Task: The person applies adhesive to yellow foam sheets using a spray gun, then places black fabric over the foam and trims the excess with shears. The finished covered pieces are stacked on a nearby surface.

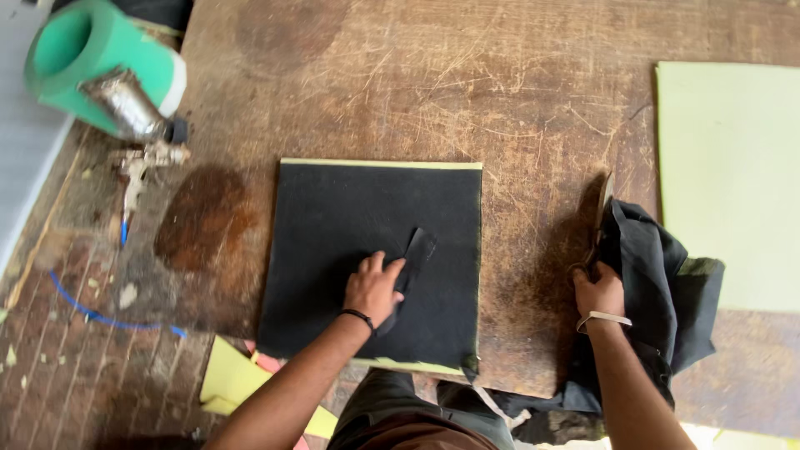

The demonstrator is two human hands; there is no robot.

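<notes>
Scratched brown wood fills most of the head view: our work surface (517, 100) is worn, scored with pale lines and marked by darker stains. Left of it we see a brick floor (75, 333) with a thin blue hose (92, 315) lying across it.

On the surface in front of us lies a square black sheet (333, 225), flat, with a pale yellow edge showing along its top and bottom sides. Our left hand (372, 287) rests on the sheet's lower middle, fingers curled, its grip closed on a small black strip (416, 250) that sticks up and to the right from between the fingers and lies against the sheet. A dark band sits on that wrist.

Our right hand (598, 292) is well apart from the sheet, near the surface's right part. Its grip is closed around the handle of a knife (602, 218), whose blade points away from us. Just beside that hand, on its right, a bundle of black cloth (658, 275) is heaped on the surface and hangs over the near edge. A pale band circles this wrist.

Farther right lies a large pale green sheet (733, 175), flat. At top left we see a green roll (100, 58) with a metal spray gun (133, 125) in front of it. Yellow scraps (229, 379) lie on the floor below the black sheet's near left corner.
</notes>
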